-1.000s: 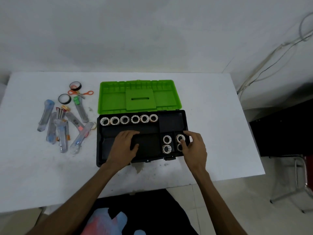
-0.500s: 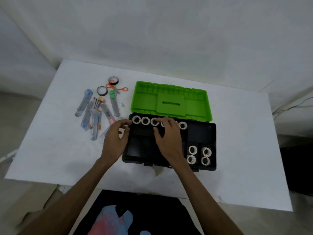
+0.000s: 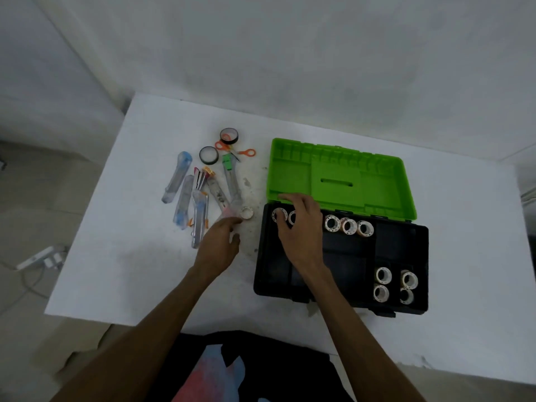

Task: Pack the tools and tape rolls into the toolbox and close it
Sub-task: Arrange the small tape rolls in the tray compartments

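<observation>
Black toolbox (image 3: pixel 342 262) sits open, green lid (image 3: pixel 342 178) flipped back, white tape rolls (image 3: pixel 348 226) lined along its back row and four more front-right, right hand (image 3: pixel 298 224) fingers spread over the row, left hand (image 3: pixel 217 248) fingers loose beside the loose cutters (image 3: pixel 200 216) on the table.

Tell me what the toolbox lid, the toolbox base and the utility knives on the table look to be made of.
Toolbox lid: bright green moulded plastic, judging by its ribs and slight sheen.
Toolbox base: black plastic, matte, with moulded dividers.
Utility knives: clear, glossy plastic bodies, it seems; coloured parts show through. Whether metal blades sit inside is too small to tell.
</observation>
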